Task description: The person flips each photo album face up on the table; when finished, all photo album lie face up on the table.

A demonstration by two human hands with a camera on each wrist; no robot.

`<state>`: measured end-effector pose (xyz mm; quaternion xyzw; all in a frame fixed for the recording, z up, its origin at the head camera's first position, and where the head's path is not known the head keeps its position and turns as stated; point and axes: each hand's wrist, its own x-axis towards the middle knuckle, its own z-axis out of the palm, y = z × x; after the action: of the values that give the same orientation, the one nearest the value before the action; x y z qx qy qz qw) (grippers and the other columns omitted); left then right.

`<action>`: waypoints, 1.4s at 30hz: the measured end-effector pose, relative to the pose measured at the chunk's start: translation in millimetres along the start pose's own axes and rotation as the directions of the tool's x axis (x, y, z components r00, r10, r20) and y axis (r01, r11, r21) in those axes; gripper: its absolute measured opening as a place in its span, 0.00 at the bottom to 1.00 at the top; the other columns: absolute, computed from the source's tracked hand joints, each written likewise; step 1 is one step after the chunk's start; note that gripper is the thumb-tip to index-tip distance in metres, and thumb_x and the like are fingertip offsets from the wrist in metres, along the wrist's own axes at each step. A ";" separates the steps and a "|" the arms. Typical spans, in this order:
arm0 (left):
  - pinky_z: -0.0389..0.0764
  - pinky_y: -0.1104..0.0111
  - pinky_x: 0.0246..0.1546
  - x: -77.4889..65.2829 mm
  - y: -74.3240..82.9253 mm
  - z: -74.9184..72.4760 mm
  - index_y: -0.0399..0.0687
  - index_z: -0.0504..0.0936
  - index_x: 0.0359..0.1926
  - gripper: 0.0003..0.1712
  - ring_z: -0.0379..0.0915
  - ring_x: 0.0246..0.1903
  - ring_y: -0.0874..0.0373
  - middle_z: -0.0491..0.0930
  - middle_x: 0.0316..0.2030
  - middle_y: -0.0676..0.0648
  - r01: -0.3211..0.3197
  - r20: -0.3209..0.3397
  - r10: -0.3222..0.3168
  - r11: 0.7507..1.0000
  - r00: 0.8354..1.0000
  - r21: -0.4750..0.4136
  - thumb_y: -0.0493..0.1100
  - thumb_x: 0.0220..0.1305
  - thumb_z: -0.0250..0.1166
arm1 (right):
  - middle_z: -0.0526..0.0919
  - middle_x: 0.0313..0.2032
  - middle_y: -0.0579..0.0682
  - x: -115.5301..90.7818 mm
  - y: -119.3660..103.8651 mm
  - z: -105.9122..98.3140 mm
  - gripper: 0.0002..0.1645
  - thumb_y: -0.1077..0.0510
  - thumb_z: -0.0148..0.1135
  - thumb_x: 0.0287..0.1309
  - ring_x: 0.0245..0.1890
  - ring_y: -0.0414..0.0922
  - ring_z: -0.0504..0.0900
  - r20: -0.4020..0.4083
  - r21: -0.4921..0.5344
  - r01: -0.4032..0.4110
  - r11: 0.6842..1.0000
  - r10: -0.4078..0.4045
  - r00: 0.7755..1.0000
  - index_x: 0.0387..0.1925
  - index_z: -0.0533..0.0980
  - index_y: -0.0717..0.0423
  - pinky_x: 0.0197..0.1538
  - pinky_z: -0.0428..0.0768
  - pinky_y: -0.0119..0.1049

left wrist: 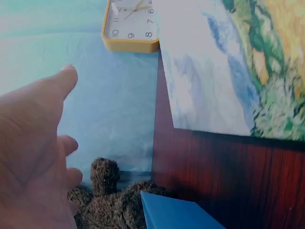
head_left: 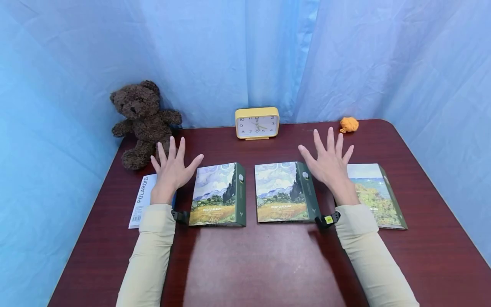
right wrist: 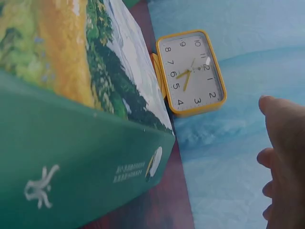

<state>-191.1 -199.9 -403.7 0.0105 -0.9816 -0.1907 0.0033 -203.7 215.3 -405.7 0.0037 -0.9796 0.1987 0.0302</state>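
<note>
My left hand is held with fingers spread, over the white box lettered POLAROID and beside a photo album with a painted landscape cover. Its fingers hold nothing. Fingers likewise spread, my right hand hovers between a second landscape photo album and a third one with a seaside cover, partly hidden by that arm. In the right wrist view the second album's green spine fills the lower left, apart from the hand.
A brown teddy bear sits at the back left. The yellow alarm clock stands at the back middle, and an orange yarn ball lies at the back right. Blue curtains enclose the dark red table.
</note>
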 end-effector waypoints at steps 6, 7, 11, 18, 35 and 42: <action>0.32 0.41 0.63 4.8 -11.6 -14.3 0.61 0.37 0.72 0.47 0.17 0.69 0.45 0.30 0.72 0.48 -0.047 -0.013 0.045 0.976 0.999 -0.210 0.72 0.60 0.43 | 0.27 0.71 0.48 7.6 -16.5 -1.0 0.46 0.26 0.36 0.59 0.69 0.51 0.23 -0.073 0.112 0.079 0.991 -0.071 0.995 0.72 0.40 0.38 0.64 0.29 0.60; 0.35 0.42 0.63 5.6 -14.9 -17.6 0.60 0.38 0.72 0.46 0.21 0.69 0.45 0.33 0.72 0.47 -0.054 -0.024 0.050 0.968 0.998 -0.246 0.71 0.61 0.44 | 0.27 0.71 0.47 8.9 -21.0 -1.6 0.45 0.28 0.38 0.59 0.70 0.50 0.24 -0.085 0.143 0.097 0.985 -0.085 0.993 0.72 0.41 0.38 0.65 0.31 0.59; 0.49 0.43 0.62 4.1 -29.1 -32.6 0.59 0.46 0.72 0.43 0.40 0.69 0.44 0.45 0.71 0.45 -0.038 -0.043 0.024 0.926 0.999 -0.375 0.69 0.62 0.45 | 0.33 0.72 0.44 14.5 -45.2 -4.5 0.42 0.33 0.45 0.61 0.71 0.47 0.33 -0.141 0.280 0.162 0.946 -0.126 0.982 0.72 0.46 0.38 0.66 0.44 0.58; 0.60 0.44 0.57 -10.3 -58.2 -56.6 0.56 0.57 0.69 0.39 0.54 0.64 0.44 0.60 0.65 0.43 0.046 -0.016 -0.063 0.861 0.998 -0.507 0.68 0.62 0.48 | 0.49 0.70 0.48 26.3 -96.9 6.8 0.40 0.40 0.53 0.59 0.69 0.46 0.50 -0.248 0.407 0.283 0.868 -0.193 0.949 0.69 0.55 0.48 0.67 0.52 0.50; 0.72 0.64 0.53 -63.9 -147.2 -51.6 0.41 0.58 0.68 0.37 0.69 0.55 0.53 0.64 0.61 0.36 0.133 0.089 -0.099 0.797 0.991 -0.589 0.58 0.66 0.51 | 0.51 0.69 0.43 -12.1 -207.8 94.0 0.39 0.36 0.51 0.59 0.67 0.44 0.54 -0.017 0.578 0.275 0.768 -0.325 0.945 0.69 0.54 0.40 0.65 0.58 0.49; 0.67 0.53 0.56 -72.3 -158.0 -43.6 0.41 0.56 0.69 0.39 0.64 0.58 0.44 0.62 0.62 0.34 0.184 0.154 -0.116 0.805 0.981 -0.564 0.60 0.65 0.52 | 0.51 0.69 0.43 -43.8 -255.0 122.1 0.40 0.39 0.52 0.60 0.67 0.42 0.55 0.059 0.644 0.259 0.719 -0.385 0.921 0.70 0.51 0.42 0.64 0.61 0.45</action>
<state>-115.3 -361.1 -422.6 0.0756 -0.8726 -0.4783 -0.0639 -162.1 -67.3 -421.5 0.2034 -0.8399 0.5022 -0.0316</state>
